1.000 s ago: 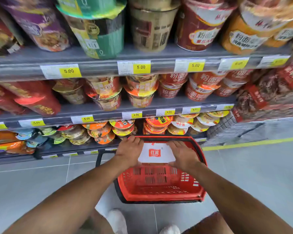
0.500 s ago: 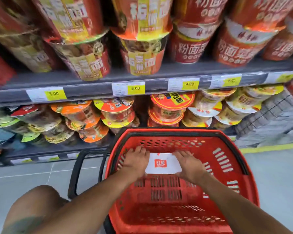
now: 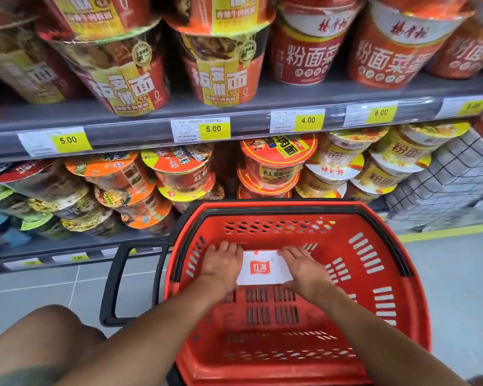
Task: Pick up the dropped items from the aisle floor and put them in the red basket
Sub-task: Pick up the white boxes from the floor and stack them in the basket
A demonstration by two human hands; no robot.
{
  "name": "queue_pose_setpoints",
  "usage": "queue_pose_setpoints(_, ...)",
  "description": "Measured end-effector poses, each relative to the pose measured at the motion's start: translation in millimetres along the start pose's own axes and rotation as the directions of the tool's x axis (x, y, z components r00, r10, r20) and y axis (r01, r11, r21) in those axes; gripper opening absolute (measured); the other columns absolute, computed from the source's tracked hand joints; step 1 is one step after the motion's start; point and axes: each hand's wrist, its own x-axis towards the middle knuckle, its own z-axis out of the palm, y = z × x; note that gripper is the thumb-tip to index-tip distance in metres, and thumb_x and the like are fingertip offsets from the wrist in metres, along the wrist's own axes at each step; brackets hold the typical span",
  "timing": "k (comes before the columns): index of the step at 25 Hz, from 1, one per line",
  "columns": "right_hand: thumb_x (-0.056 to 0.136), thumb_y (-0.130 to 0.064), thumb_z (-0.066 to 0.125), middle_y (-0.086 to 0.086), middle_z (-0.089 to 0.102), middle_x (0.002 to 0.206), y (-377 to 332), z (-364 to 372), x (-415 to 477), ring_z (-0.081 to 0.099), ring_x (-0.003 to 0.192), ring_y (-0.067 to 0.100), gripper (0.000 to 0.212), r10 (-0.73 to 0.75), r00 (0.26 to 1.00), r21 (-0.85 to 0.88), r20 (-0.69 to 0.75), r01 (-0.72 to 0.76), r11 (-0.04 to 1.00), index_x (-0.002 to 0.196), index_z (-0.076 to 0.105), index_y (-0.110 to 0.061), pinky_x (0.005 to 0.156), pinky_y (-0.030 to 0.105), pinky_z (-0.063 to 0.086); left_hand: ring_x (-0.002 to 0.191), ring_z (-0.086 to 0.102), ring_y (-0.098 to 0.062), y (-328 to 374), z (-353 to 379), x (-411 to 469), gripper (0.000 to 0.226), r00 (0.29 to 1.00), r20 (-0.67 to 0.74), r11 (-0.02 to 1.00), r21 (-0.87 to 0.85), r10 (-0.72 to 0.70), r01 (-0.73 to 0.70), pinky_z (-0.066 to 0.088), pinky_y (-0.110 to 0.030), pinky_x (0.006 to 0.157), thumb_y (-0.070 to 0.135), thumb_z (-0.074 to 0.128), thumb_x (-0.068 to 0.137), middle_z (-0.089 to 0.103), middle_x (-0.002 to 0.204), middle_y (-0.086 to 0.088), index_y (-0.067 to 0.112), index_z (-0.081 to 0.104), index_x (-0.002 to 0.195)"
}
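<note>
Grey shelves point(image 3: 151, 118) stacked with instant noodle cups point(image 3: 223, 71), red, yellow and orange. Yellow price tags point(image 3: 214, 129) along the shelf edge, reading 5.00, 5.00, 4.00, 6.00. Below, grey tiled floor point(image 3: 457, 274) with a yellow line point(image 3: 452, 232) at right.

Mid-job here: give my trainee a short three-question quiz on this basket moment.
1. True or false: the white packet is inside the red basket.
2. Which hands touch the packet? A) left hand only B) right hand only C) both
3. Fill in: the price tag straight above the basket reads ____.

Key: 1 true; 2 C; 3 4.00
</note>
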Motion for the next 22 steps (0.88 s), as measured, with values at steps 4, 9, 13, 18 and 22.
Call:
queue_pose_setpoints(4,0.084,-0.04,0.078,-0.006,0.029,0.16,2,4,2,0.023,0.15,0.017,0.087,0.016,1.0,0.003,0.012,-0.016,1.0,0.155,0.028,-0.027,0.113,0.043,0.044,0.131,0.042,-0.028,1,1,1,0.101,1.0,0.01,1.0,0.007,-0.002,0.002,0.038,-0.045,0.103,0.053,0.082,0.075,0.047,0.144,-0.007,0.012,0.031,0.152)
queue_pose_setpoints(9,0.082,-0.051,0.075,-0.005,0.011,0.166,-14,-19,-11,0.006,0.156,0.021,0.099,0.067,0.994,-0.003,0.087,-0.067,0.998,0.159,0.016,-0.028,0.12,0.053,0.029,0.137,0.039,-0.027,-5,-28,-15,0.111,0.999,0.017,1.0,0.01,0.03,-0.03,0.036,-0.044,0.106,0.058,0.079,0.077,0.036,0.156,-0.004,0.017,0.018,0.16)
queue_pose_setpoints(13,0.081,-0.057,0.074,-0.005,0.011,0.166,-36,-83,-48,0.006,0.155,0.023,0.103,0.076,0.992,-0.003,0.097,-0.076,0.997,0.16,0.013,-0.029,0.12,0.056,0.027,0.144,0.032,-0.028,-13,-92,-61,0.113,0.997,0.039,0.997,0.009,0.07,-0.071,0.034,-0.047,0.108,0.062,0.078,0.076,0.028,0.162,-0.005,0.022,0.015,0.161)
queue_pose_setpoints(18,0.078,-0.057,0.078,-0.003,0.015,0.165,-61,-205,-102,0.009,0.155,0.025,0.11,0.099,0.993,0.017,0.061,-0.101,0.995,0.159,0.011,-0.025,0.121,0.053,0.028,0.146,0.031,-0.03,-37,-212,-123,0.11,0.994,-0.017,0.994,0.008,0.113,-0.112,0.03,-0.049,0.115,0.062,0.077,0.076,0.027,0.163,-0.005,0.023,0.017,0.16)
queue_pose_setpoints(22,0.081,-0.053,0.076,0.001,0.017,0.166,-92,-327,-158,0.013,0.154,0.028,0.108,0.109,0.993,0.034,0.037,-0.111,0.993,0.161,0.011,-0.022,0.122,0.049,0.027,0.146,0.031,-0.03,-63,-325,-191,0.102,0.989,-0.053,0.99,-0.016,0.14,-0.141,0.035,-0.05,0.113,0.059,0.076,0.079,0.029,0.162,-0.006,0.021,0.024,0.157)
